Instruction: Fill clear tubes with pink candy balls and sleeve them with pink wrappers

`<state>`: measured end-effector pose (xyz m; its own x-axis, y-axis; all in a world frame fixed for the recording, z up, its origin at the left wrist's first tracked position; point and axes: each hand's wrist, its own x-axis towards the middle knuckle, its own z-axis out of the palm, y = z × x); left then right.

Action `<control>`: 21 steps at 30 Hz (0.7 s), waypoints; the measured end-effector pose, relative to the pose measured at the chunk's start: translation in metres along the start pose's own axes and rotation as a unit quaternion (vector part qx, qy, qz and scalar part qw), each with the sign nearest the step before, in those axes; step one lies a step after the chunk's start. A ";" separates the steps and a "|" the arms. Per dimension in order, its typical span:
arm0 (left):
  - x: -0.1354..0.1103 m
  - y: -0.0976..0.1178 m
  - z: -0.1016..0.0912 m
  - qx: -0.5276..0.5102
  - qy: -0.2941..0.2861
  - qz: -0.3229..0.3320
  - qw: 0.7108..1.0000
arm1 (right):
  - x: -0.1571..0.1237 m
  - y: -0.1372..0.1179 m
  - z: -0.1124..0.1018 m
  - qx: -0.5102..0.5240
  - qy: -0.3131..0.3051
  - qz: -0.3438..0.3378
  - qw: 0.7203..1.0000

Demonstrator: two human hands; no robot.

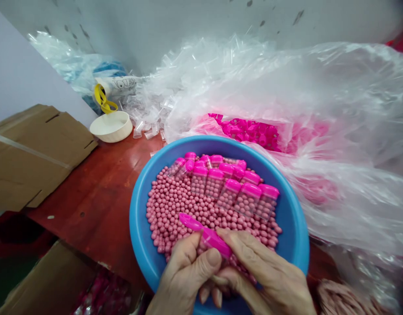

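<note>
A wide blue plastic basin holds a thick layer of small round pink beads. Several clear tubes with pink caps, filled with the same beads, lie in a row on top of them. My left hand and my right hand are low in the basin, among the beads. Between them they pinch a pink plastic scoop, its bowl end pointing up and left. The fingers partly hide its handle end.
A clear plastic bag of pink caps spreads behind and right of the basin, beside a heap of empty clear tubes. A white round lid and flattened cardboard lie on the red wooden table.
</note>
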<state>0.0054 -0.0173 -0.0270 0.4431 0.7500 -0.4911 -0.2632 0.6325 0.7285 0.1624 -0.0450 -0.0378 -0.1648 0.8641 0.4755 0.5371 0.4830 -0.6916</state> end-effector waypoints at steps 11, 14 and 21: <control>-0.003 -0.001 0.003 0.034 0.016 0.030 0.999 | 0.008 -0.003 -0.006 -0.001 0.015 -0.023 1.000; -0.006 0.000 0.004 0.035 0.003 0.030 0.999 | 0.023 -0.007 -0.021 0.090 -0.042 0.004 0.995; -0.013 0.011 0.008 0.126 -0.028 0.020 0.991 | 0.068 -0.036 -0.037 0.121 -0.125 0.266 0.948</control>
<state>0.0039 -0.0219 -0.0083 0.4854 0.7568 -0.4378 -0.0611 0.5289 0.8465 0.1623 -0.0084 0.0392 -0.1301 0.9866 -0.0984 0.3982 -0.0389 -0.9165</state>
